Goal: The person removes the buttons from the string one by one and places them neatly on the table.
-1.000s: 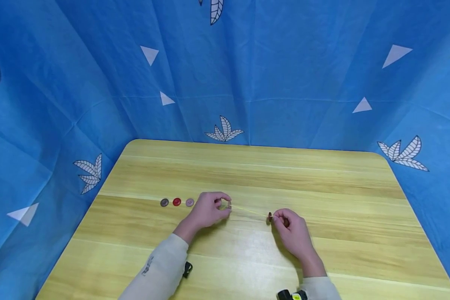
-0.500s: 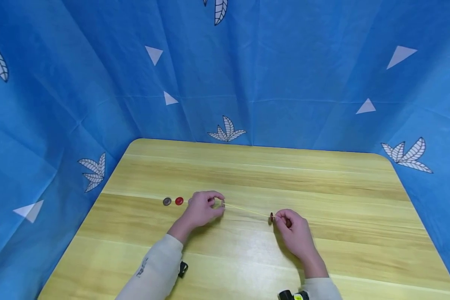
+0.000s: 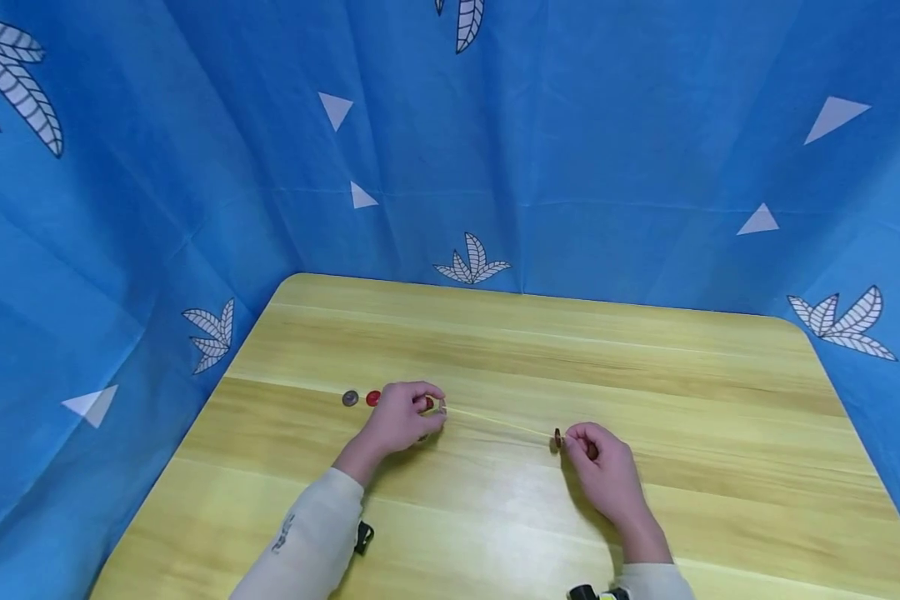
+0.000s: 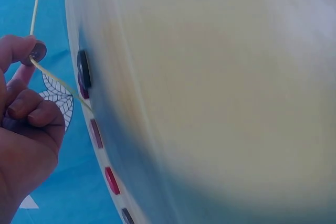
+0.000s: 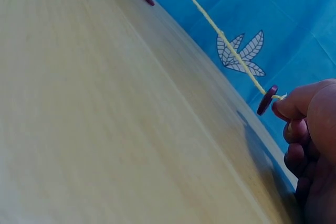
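Observation:
My left hand point(image 3: 397, 421) pinches a brownish button point(image 4: 39, 51) between thumb and forefinger, above the table. A yellow string point(image 5: 220, 35) passes through that button and stretches across to my right hand point(image 3: 607, 471). The fingertips of the right hand pinch the string's end. Right beside them a dark red button point(image 5: 267, 99) stands on edge on the string. On the table near the left hand lie a grey button point(image 3: 350, 398), a red button point(image 3: 373, 398), a mauve button point(image 4: 96, 133) and a dark button point(image 4: 84, 69). The left hand partly covers this group in the head view.
The wooden table point(image 3: 480, 517) has a rounded far edge. Behind it and at the left hangs a blue curtain point(image 3: 607, 150) with white leaves and triangles. Each wrist carries a small black camera, partly visible in the head view.
The left hand has moved left with its button, away from the right hand, so the string between the two buttons is longer. A reddish button now shows behind the left fingers. The head view has shifted.

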Action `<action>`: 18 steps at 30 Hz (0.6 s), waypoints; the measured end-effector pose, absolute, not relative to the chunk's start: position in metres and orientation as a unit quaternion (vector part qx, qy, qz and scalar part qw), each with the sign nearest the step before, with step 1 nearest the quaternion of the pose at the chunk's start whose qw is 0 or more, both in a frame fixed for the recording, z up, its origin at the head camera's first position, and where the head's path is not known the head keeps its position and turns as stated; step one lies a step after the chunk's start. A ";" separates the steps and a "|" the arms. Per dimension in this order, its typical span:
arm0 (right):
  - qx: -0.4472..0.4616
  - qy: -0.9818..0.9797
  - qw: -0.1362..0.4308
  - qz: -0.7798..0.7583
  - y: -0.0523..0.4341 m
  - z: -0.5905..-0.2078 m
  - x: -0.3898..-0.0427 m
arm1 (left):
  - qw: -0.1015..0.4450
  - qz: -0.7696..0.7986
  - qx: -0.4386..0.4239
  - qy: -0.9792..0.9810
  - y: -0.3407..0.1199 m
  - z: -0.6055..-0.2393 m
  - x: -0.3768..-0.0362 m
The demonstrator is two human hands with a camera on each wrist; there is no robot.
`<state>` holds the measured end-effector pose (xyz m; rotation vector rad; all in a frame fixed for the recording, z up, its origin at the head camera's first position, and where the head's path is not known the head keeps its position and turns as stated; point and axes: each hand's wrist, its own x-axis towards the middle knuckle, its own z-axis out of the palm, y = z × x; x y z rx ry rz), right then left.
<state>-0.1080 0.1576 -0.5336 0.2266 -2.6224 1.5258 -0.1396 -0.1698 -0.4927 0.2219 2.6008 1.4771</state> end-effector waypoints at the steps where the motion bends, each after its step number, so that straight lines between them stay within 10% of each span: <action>1: 0.073 -0.861 0.050 0.501 0.158 -0.534 -0.108 | 0.068 0.488 0.071 0.867 -0.171 -0.493 -0.140; 18: 0.081 -0.855 0.051 0.509 0.159 -0.533 -0.107 | 0.037 0.493 0.041 0.868 -0.197 -0.492 -0.134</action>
